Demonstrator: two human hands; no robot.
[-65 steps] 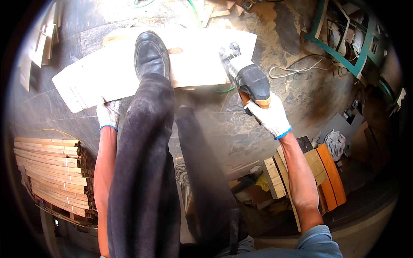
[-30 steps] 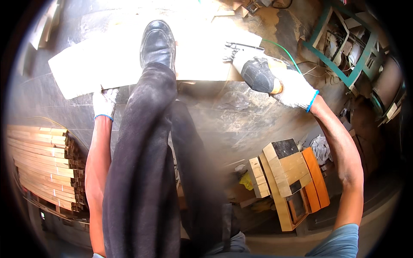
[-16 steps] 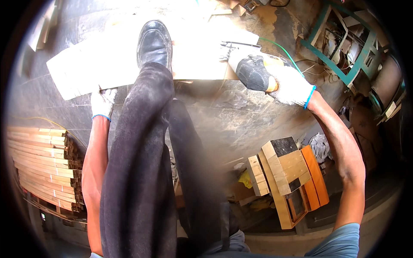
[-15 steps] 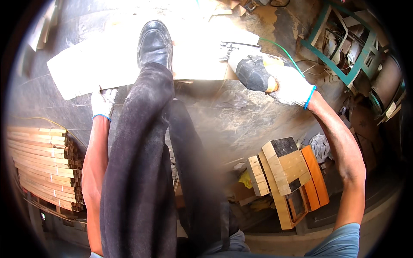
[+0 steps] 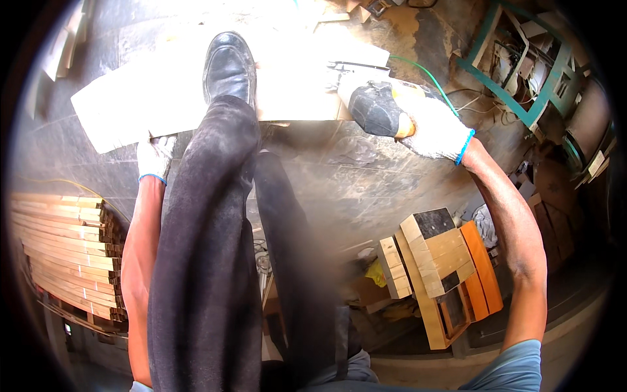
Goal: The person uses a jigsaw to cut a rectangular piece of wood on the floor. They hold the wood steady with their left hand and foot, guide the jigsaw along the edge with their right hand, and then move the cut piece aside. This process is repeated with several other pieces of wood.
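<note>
A pale flat board [image 5: 124, 101], washed out by glare, stretches across the upper picture. My left hand [image 5: 155, 155], in a white knit glove, grips its near edge at the left; the fingertips are partly hidden by the board. My right hand [image 5: 436, 129], gloved the same way, is wrapped round the handle of a black and yellow power saw [image 5: 377, 110]. The saw's metal base rests at the board's right part, where its blade cannot be made out. A black shoe [image 5: 228, 68] of mine presses on the board between both hands.
Stacked wooden strips [image 5: 65, 251] lie at the left. Wooden blocks and an orange piece [image 5: 480, 268] stand at lower right. A green metal frame [image 5: 539, 108] holds scraps at upper right. A green cord [image 5: 428, 73] runs beside the saw. Dust hangs near my legs.
The saw and my right hand have shifted slightly left along the board. My foot also appears a little further left. My left hand keeps its grip on the board.
</note>
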